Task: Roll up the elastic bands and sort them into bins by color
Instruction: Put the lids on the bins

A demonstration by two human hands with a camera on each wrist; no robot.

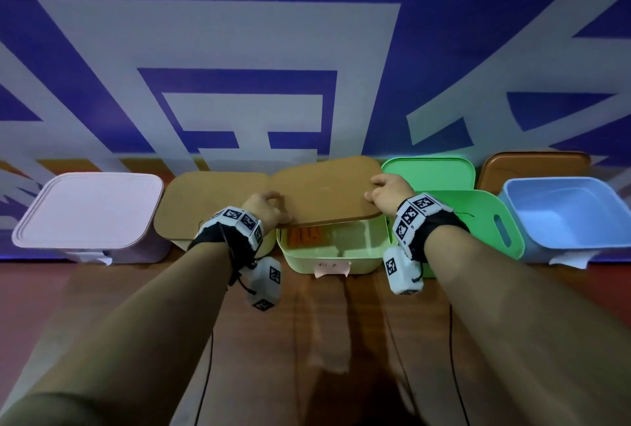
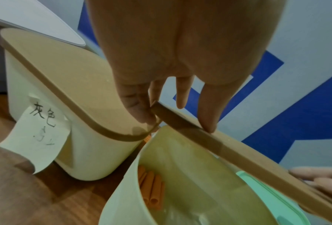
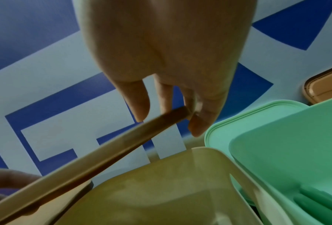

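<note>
A tan lid point(image 1: 324, 190) hangs tilted just above a pale yellow bin point(image 1: 300, 261), its far side raised. My left hand point(image 1: 269, 208) pinches the lid's left edge point(image 2: 218, 144) between thumb and fingers point(image 2: 209, 121). My right hand point(image 1: 386, 191) grips its right edge point(image 3: 103, 152), fingers point(image 3: 140, 109) curled over it. Several orange rolled bands point(image 1: 304, 236) lie in the bin's left part point(image 2: 151, 190). The bin's inside point(image 3: 161, 190) is otherwise bare. The open green bin point(image 1: 485, 220) holds green rolls point(image 3: 318, 202).
Bins stand in a row against the blue and white wall: a pink-lidded bin point(image 1: 88, 214), a cream bin with a tan lid point(image 1: 211, 200) and a paper label point(image 2: 36, 134), and an open blue bin point(image 1: 566, 220). A green lid point(image 1: 430, 173) and a brown lid point(image 1: 532, 169) lean behind. Wooden tabletop point(image 1: 324, 340) in front.
</note>
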